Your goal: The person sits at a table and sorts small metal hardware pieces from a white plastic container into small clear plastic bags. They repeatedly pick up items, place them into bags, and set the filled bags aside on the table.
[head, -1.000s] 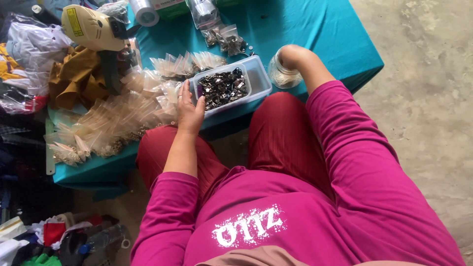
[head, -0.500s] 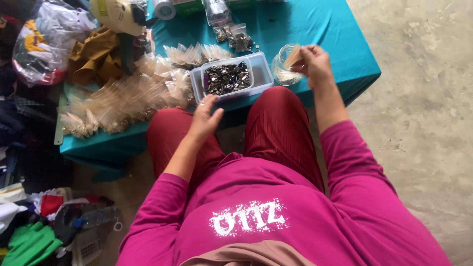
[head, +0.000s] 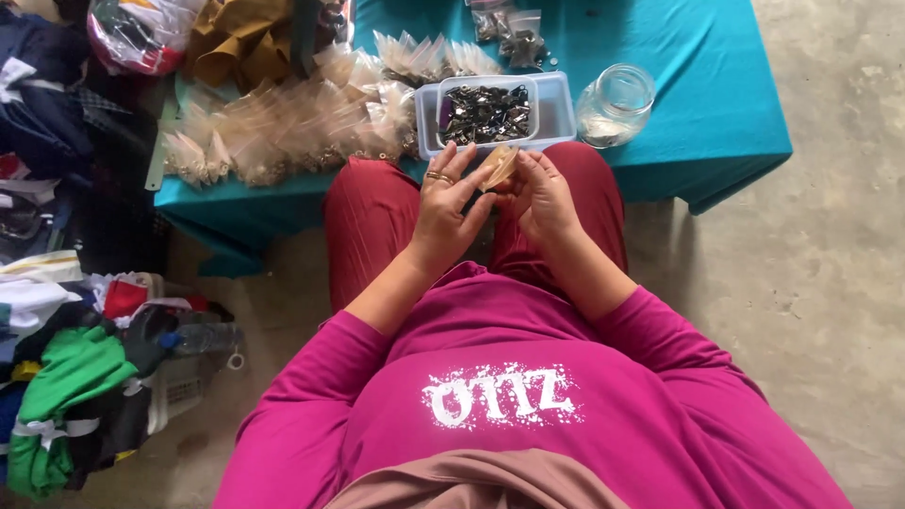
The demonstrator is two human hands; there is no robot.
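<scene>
My left hand (head: 451,205) and my right hand (head: 542,193) meet above my lap, both pinching a small clear plastic bag (head: 500,165). Just beyond them, on the teal-covered table (head: 716,123), stands a clear plastic tub (head: 556,118) filled with small dark metal clips. A glass jar (head: 615,104) lies tilted to the right of the tub.
A heap of small filled clear bags (head: 283,127) covers the table's left part. More bagged clips (head: 509,28) lie at the far edge. Brown cloth (head: 240,38) and a plastic sack sit at the top left. Clothes and a basket (head: 85,377) crowd the floor to my left.
My right hand has come back from the jar and my left hand from the tub's edge. They now meet over my lap on a small bag.
</scene>
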